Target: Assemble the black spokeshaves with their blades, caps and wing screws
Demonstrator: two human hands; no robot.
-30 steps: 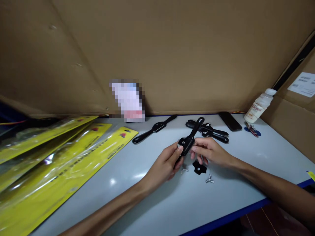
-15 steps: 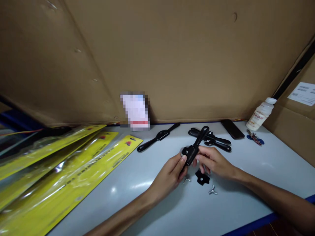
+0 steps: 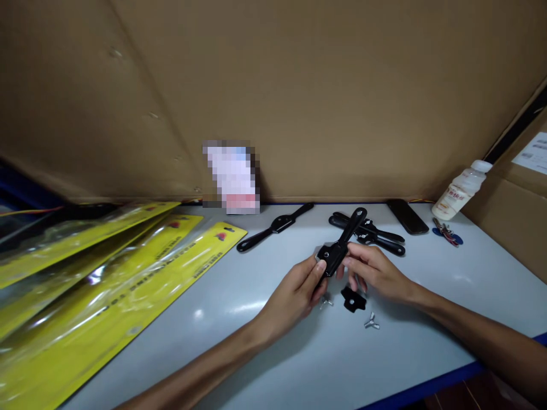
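A black spokeshave [image 3: 331,254] is tilted above the table, one handle pointing up and away. My left hand [image 3: 301,287] grips its near end, thumb on top of the flat body beside a small hole. My right hand [image 3: 378,272] is closed at the other side of the body with bent fingers, some of them partly hidden beneath it. Below the hands lie a black cap plate [image 3: 359,306] with a hole and two silver wing screws, one a wing screw [image 3: 372,322] to the right, the other a wing screw [image 3: 326,303] near my left fingers.
Another spokeshave [image 3: 282,224] lies behind, and several overlapping spokeshaves [image 3: 384,234] to the right. Yellow blister packs [image 3: 141,307] cover the left. A dark phone [image 3: 408,216], keys [image 3: 447,232] and a bottle [image 3: 464,191] stand or lie far right. Cardboard [image 3: 320,102] walls the back.
The view has shifted slightly, so the table things sit a little higher in the picture. Both hands keep nearly the same hold on the spokeshave.
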